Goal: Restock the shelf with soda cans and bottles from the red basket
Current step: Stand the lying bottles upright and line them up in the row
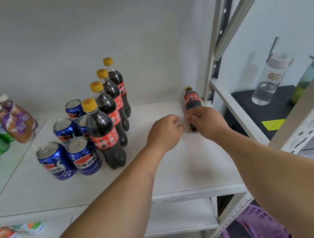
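Right hand (207, 124) is forming the grip, fingers curling round the lower body of a small cola bottle (191, 101) that is standing at the shelf's (180, 166) far right corner beside the upright post (213, 52). Left hand (164, 133) is hovering just beside it, fingers curled, holding nothing. Four tall cola bottles (105, 135) and blue cans (84, 157) are standing further left.

A small cola bottle (191, 101) with red label stands upright right of centre on the white shelf (171, 164); four taller bottles (110, 114) and blue cans (70, 149) line up centre-left.
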